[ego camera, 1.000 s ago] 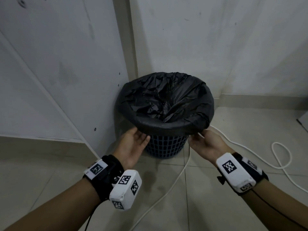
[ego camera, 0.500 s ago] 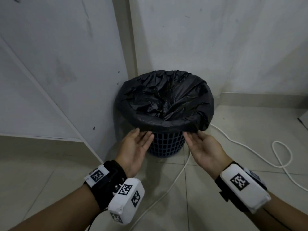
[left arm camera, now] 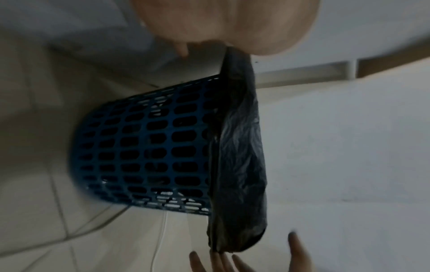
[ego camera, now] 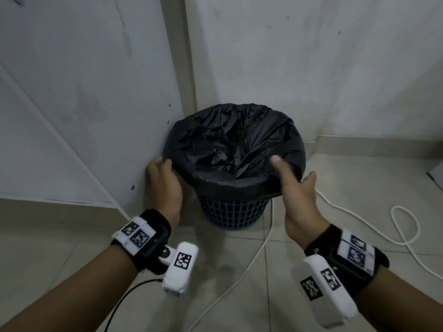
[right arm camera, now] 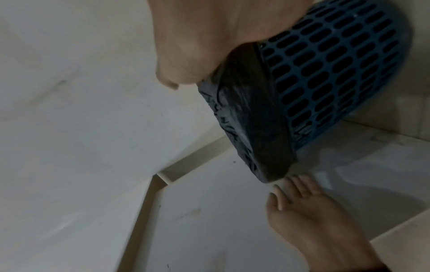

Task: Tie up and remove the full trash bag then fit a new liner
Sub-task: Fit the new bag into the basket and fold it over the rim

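Pale tiled floor (ego camera: 72, 248) meets scuffed white walls (ego camera: 335, 68) in a corner, and the blue lattice bin (ego camera: 233, 215) stands upright right in that corner, on the floor. I see the black trash bag (ego camera: 230, 144) still seated inside it, its top folded down over the rim as a dark collar, crumpled plastic sagging into the middle. Left forearm reaches in from lower left, wrist band and white camera pod below it; left hand (ego camera: 164, 185) sits at the bin's left side, back of the hand toward me, fingers (ego camera: 165, 162) curled up over the folded edge of the bag at the rim. From the right wrist view those fingers look fairly straight and laid against the collar's end, so I cannot tell if they truly pinch it. Right forearm comes in from lower right; right hand (ego camera: 296, 192) is at the near right of the rim, thumb raised and apart, spread wide, the remaining fingers tucked under the collar's lower edge. Whether they hold plastic I cannot tell. White cable (ego camera: 405, 226) loops on the floor to the right, running behind the bin.
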